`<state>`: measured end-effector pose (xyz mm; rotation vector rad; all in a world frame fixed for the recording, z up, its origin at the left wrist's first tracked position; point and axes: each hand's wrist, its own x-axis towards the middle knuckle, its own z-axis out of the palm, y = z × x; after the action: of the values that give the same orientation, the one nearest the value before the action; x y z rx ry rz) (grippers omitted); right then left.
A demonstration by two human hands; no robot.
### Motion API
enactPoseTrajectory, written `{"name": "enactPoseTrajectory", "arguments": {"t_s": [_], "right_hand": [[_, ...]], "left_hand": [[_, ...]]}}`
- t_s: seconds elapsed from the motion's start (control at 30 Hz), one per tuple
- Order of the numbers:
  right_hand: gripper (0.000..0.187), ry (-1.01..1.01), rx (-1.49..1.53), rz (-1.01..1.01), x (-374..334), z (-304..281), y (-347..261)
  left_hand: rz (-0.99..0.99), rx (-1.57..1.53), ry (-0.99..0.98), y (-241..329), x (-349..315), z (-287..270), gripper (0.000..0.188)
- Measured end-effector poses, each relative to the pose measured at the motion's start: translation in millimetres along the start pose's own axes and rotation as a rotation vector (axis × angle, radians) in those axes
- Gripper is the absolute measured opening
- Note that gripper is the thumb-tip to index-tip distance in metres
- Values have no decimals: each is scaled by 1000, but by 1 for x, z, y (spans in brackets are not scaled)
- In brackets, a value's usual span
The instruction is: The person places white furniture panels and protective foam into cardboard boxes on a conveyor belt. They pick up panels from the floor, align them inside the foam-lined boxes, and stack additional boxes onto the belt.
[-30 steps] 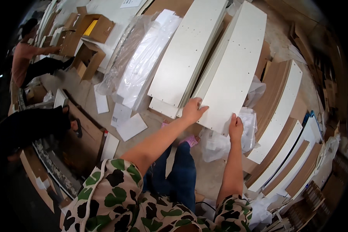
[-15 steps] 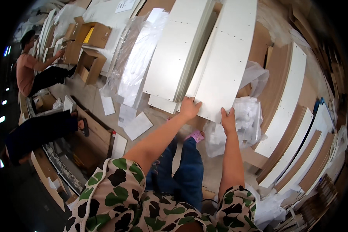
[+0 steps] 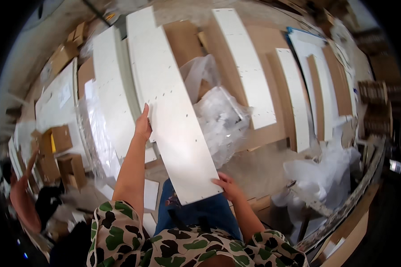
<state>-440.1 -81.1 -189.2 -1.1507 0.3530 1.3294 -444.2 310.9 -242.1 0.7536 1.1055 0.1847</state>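
Observation:
A long white panel [image 3: 178,138] with small dark holes lies at a slant in front of me, its near end above my thighs. My left hand [image 3: 142,127] grips its left edge partway along, thumb lying on the top and the other fingers hidden beneath. At the near right corner my right hand [image 3: 227,184] holds the same panel, some of its fingers out of sight underneath. Beyond the panel's far end shows part of another white panel [image 3: 140,20]. Just left of my left hand lies a stack of white panels [image 3: 111,84].
Crumpled clear plastic [image 3: 220,118] lies right of the panel. Farther right, white panels [image 3: 245,66] rest on brown boards [image 3: 269,58]. White foam wrap [image 3: 316,171] sits by a worn metal frame [image 3: 361,191]. At the left, a person [image 3: 24,200] is beside open cardboard boxes [image 3: 60,140].
The panel has come toward me off the stack, its near end now over my legs. My left hand is farther along its left edge; my right hand is at the near corner. My view has turned right.

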Motion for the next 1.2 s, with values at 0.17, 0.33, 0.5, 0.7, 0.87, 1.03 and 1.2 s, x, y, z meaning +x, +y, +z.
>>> {"name": "enactPoseTrajectory", "arguments": {"t_s": [0.17, 0.33, 0.5, 0.7, 0.87, 1.03, 1.2], "right_hand": [[48, 191, 568, -368, -76, 7, 47], [63, 1146, 267, -203, -154, 24, 50], [52, 1438, -28, -436, -240, -20, 93], [49, 1512, 262, -662, -342, -80, 128], [52, 1621, 333, -986, -427, -165, 117], [59, 1508, 694, -1204, -540, -239, 101], [59, 1590, 956, -1483, -610, -280, 127]], "left_hand": [[85, 127, 169, -52, -10, 36, 73], [-40, 38, 0, -94, -100, 72, 69], [-293, -54, -399, -135, -164, 81, 59], [-374, 117, -700, -135, -294, 216, 58], [-263, 273, -1024, -162, -415, 358, 55], [-2, 193, -1204, -215, -540, 506, 53], [331, 169, -1322, -310, -607, 671, 50]]}}
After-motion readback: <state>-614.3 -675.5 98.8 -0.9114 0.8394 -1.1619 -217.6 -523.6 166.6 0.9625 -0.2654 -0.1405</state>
